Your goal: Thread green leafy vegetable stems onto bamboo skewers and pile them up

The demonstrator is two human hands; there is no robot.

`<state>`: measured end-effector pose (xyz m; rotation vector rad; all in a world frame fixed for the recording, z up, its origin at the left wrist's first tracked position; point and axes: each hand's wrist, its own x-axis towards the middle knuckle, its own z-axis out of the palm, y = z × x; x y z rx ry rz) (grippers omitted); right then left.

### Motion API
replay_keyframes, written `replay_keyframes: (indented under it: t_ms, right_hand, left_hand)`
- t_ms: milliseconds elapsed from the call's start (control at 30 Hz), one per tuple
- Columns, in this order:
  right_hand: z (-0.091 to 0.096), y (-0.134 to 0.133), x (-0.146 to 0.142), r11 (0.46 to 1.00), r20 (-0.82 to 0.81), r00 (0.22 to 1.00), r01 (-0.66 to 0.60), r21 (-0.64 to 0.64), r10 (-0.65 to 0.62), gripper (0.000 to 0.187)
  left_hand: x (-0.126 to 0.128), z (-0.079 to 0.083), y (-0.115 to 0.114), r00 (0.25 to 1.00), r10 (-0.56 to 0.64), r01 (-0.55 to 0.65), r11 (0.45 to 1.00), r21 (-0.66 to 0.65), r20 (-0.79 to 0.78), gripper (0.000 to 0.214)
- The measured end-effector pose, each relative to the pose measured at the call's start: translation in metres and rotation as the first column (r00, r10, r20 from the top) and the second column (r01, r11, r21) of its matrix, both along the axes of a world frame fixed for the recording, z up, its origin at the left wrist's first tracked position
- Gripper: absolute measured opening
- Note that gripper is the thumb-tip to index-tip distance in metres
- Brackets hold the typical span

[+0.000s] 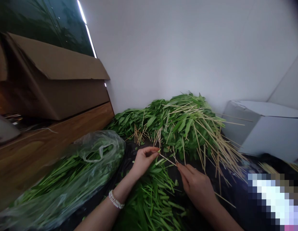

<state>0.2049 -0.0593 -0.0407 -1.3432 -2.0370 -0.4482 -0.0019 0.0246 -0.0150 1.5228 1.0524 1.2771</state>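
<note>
A thin wooden skewer (167, 159) runs between my two hands. My right hand (196, 182) pinches its near end between thumb and fingers. At its far end, my left hand (146, 160) is closed in a pinch, with a small bit of green stem (159, 150) showing at the fingertips. Just below my hands lies a heap of loose leafy green stems (153, 199) on dark sheeting. Behind them rises a large pile of leafy greens on skewers (177, 118), with many bare stick ends pointing toward me and to the right.
A clear plastic bag (100, 166) of long green stems lies at the left. Beyond it, an open cardboard box (74, 96) stands on a wooden surface (91, 118). A white box (271, 128) is at the right, against the pale wall (177, 48).
</note>
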Motion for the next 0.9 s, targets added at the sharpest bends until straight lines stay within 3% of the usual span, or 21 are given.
replay_keyframes:
  t_ms: [133, 233, 467, 900]
  right_hand:
    - [-0.0014, 0.0006, 0.0, 1.0, -0.071, 0.997, -0.022, -0.014, 0.021, 0.03]
    - [-0.0015, 0.0014, -0.0002, 0.999, -0.118, 0.992, -0.053, 0.004, 0.053, 0.029]
    - [-0.0022, 0.0016, -0.0024, 0.997, -0.11, 0.992, -0.067, 0.027, 0.07, 0.03]
    - [-0.0083, 0.0003, -0.0063, 0.996, -0.137, 0.986, -0.094, 0.004, 0.093, 0.03]
  left_hand:
    - [-0.0022, 0.0044, -0.0002, 0.996, -0.057, 0.06, 0.997, -0.042, 0.065, 0.031]
    - [-0.0036, 0.0071, -0.0004, 0.998, -0.036, 0.042, 0.995, -0.093, 0.057, 0.033]
    - [-0.0045, 0.0022, -0.001, 0.989, -0.05, 0.084, 0.967, -0.242, 0.141, 0.035]
    - [-0.0038, 0.0019, -0.0039, 0.968, -0.132, 0.19, 0.942, -0.278, 0.214, 0.035]
